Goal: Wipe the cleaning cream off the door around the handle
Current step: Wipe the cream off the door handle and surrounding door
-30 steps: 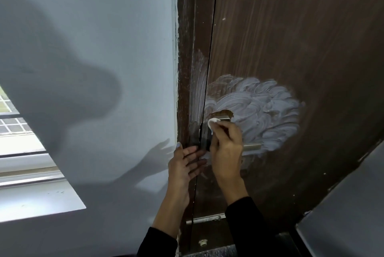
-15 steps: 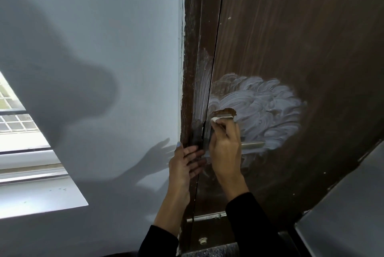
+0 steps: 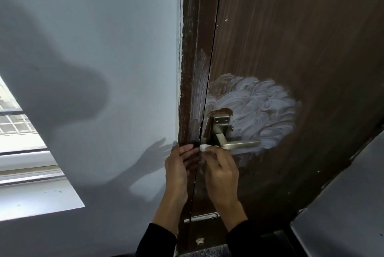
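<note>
On my feed I see a pale grey wall [image 3: 93,28] filling the left side, with soft shadows [image 3: 68,98] lying across it. A window [image 3: 14,123] with a white sill [image 3: 35,198] sits at the lower left, and a grid of bars shows through the glass. At the lower right I see a light grey panel [image 3: 345,215].

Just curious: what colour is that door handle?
Brushed silver-grey metal handle; it shows best in the head view.
</note>
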Demonstrator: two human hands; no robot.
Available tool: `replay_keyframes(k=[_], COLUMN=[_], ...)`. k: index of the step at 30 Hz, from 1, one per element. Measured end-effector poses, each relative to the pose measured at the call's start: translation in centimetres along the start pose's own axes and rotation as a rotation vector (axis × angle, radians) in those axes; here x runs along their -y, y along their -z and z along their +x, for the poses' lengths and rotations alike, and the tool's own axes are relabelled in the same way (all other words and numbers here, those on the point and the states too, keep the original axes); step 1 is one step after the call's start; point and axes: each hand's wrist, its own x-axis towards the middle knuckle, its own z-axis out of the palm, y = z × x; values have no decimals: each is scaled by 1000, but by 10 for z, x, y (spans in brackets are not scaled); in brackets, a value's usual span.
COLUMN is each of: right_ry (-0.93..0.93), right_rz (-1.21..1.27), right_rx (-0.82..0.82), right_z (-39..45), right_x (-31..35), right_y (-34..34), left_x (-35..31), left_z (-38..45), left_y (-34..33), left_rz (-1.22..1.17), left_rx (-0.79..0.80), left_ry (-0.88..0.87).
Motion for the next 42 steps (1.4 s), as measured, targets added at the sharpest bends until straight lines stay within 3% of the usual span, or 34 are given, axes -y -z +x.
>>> replay_keyframes(k=[4, 15, 17, 20, 28, 33, 42], right_ry=[-307, -259, -328, -298, -260, -379, -366], right_rz=[232, 74, 79, 33, 177, 261, 299], right_rx=[34, 107, 110, 219, 241, 154, 60], right_z=[3, 10, 11, 4, -38, -40, -42], right_x=[5, 7, 6, 13, -3, -17, -21], right_y=[-6, -34, -31, -30, -40, -38, -42], left_x=[-1, -3, -3, -3, -5, -3, 1], left_z=[0, -2, -4, -5, -7, -9, -7], left_y=[1, 6, 4, 0, 5, 9, 9], left_rz=[-11, 42, 41, 45, 51, 58, 86], left_rx=[-17, -48, -45, -39, -63, -86, -97], left_ry=[-20, -34, -43, -49, -48, -48, -37])
